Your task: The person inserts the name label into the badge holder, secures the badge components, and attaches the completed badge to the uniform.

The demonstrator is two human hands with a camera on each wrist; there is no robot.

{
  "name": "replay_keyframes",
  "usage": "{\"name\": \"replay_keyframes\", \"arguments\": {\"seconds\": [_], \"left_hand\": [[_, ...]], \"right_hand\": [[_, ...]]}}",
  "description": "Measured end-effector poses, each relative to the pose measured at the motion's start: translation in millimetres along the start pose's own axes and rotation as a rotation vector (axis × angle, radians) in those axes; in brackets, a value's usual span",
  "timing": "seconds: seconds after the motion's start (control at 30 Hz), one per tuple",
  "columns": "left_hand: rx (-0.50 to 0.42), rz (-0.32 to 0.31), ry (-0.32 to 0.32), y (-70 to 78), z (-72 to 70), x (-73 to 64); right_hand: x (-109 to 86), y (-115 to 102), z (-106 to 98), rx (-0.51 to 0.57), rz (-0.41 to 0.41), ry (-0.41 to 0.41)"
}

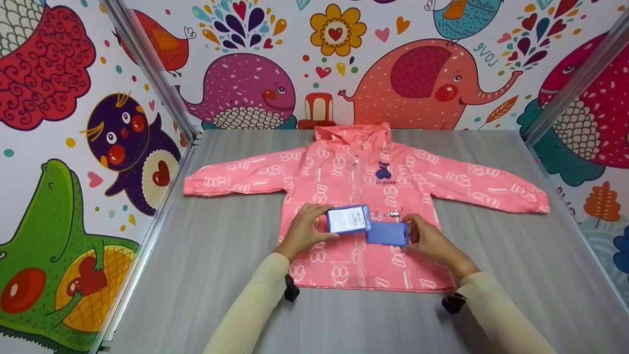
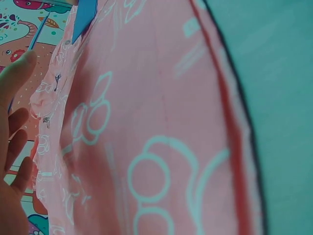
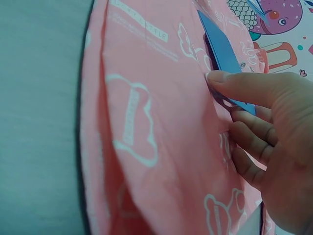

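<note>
A pink hooded child's jacket (image 1: 319,268) with white prints lies spread, front up, on the table. Over its lower front my left hand (image 1: 305,227) holds a blue badge holder (image 1: 367,216) by its left end, a white printed card (image 1: 344,220) facing up in it. My right hand (image 1: 430,241) pinches the right end of a flat blue badge cover (image 1: 387,233), which meets the holder's lower right corner. In the right wrist view the thumb lies on top of the cover (image 3: 222,46), with fingers beneath. A small metal clip (image 1: 393,214) shows just above the cover.
The grey wood-grain table (image 1: 206,255) runs up to walls printed with cartoon animals (image 1: 245,88). Metal rails (image 1: 147,64) edge the corners. The jacket's sleeves (image 1: 491,189) stretch out to both sides. A dark embroidered bear (image 1: 383,171) marks the chest.
</note>
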State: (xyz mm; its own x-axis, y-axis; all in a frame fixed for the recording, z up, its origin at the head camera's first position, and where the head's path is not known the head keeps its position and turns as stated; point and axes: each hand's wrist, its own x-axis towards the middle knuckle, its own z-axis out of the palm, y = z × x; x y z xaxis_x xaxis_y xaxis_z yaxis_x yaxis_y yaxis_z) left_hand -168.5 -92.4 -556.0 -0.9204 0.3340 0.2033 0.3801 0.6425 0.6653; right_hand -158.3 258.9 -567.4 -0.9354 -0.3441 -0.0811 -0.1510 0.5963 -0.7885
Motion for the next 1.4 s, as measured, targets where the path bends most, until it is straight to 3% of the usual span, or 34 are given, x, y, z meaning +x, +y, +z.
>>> {"name": "replay_keyframes", "arguments": {"seconds": [0.4,0.67,0.97,1.2,1.4], "left_hand": [[0.012,0.016,0.002,-2.4,-1.1,0.9],[0.013,0.003,0.009,-1.9,-4.7,1.8],[0.014,-0.049,-0.020,-0.8,-8.6,1.9],[0.017,-0.040,-0.029,-1.1,-7.2,2.1],[0.022,-0.034,-0.030,0.2,-9.0,3.1]], "right_hand": [[0.6,-0.4,-3.7,-0.077,0.004,-0.015],[3.1,-1.8,-14.4,-0.065,-0.081,0.056],[5.4,-9.5,-32.1,-0.114,-0.104,0.147],[6.8,-13.0,-34.5,-0.095,-0.111,0.178],[8.5,-17.1,-34.5,-0.084,-0.166,0.177]]}}
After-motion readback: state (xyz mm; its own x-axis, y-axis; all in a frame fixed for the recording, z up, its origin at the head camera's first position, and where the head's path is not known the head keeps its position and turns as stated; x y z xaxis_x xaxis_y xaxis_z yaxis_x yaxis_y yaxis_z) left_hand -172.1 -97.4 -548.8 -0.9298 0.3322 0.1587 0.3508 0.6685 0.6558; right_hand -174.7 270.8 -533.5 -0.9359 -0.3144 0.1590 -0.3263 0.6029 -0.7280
